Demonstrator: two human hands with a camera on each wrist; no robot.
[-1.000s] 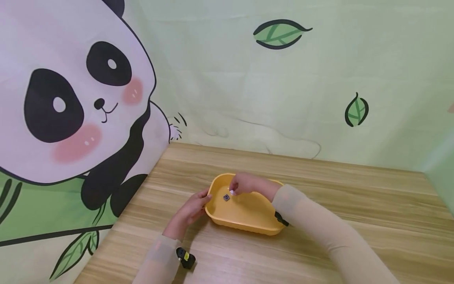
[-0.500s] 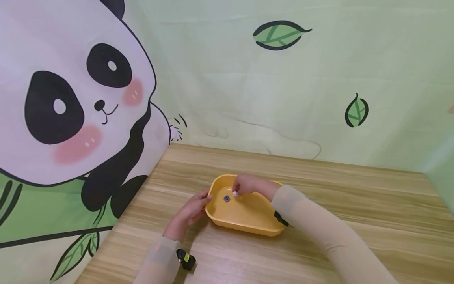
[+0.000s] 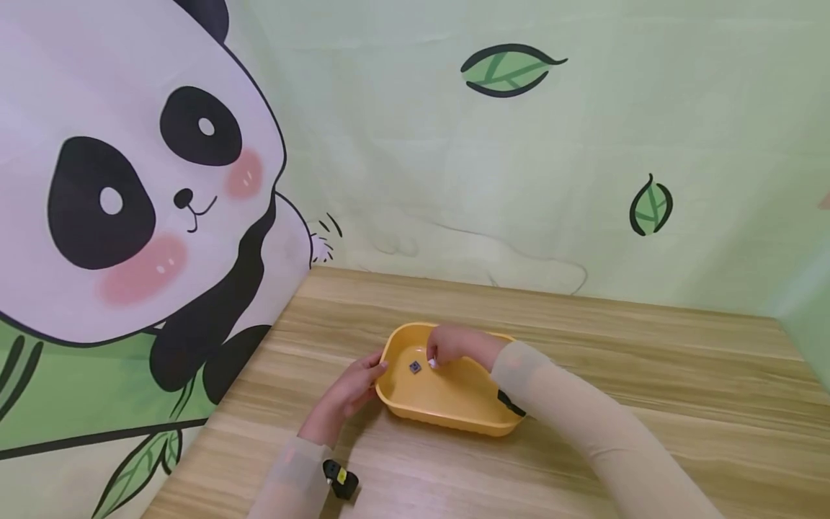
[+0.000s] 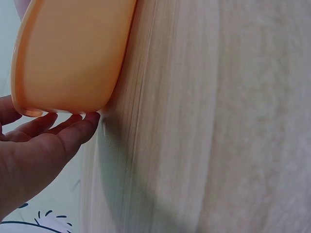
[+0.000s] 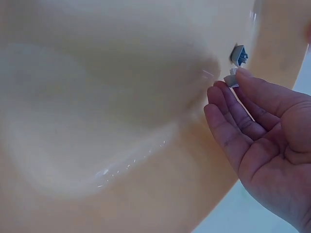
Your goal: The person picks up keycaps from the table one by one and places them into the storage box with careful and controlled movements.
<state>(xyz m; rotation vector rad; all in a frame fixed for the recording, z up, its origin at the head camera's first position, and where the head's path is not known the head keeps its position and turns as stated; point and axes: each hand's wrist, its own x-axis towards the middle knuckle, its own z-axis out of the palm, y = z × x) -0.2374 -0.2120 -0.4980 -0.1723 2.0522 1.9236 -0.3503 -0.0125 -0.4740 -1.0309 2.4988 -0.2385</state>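
A yellow tray (image 3: pixel 447 427) stands on the wooden table. My left hand (image 3: pixel 353 382) grips its left end, with the thumb over the rim; in the left wrist view the fingers of that hand (image 4: pixel 43 155) lie against the outside of the tray (image 4: pixel 73 58). Inside the tray lies a small dark grey piece (image 3: pixel 415 367), also in the right wrist view as a grey piece (image 5: pixel 238 55). Just right of it, my right hand (image 3: pixel 454 344) pinches a small light piece (image 3: pixel 432 363) between thumb and finger. The right wrist view shows this pinched piece (image 5: pixel 231 79) beside the dark one.
Wooden table (image 3: pixel 648 360) surrounds the tray. Behind it hangs a pale green cloth (image 3: pixel 402 144) with leaves, and at the left is a large printed panda (image 3: pixel 214 43). A black device (image 3: pixel 340 479) is at my left wrist, another (image 3: pixel 510 404) by my right wrist.
My right hand has shifted slightly right and down with the light piece, farther from the dark piece. The left hand keeps its grip on the tray. The whole head view has drifted slightly.
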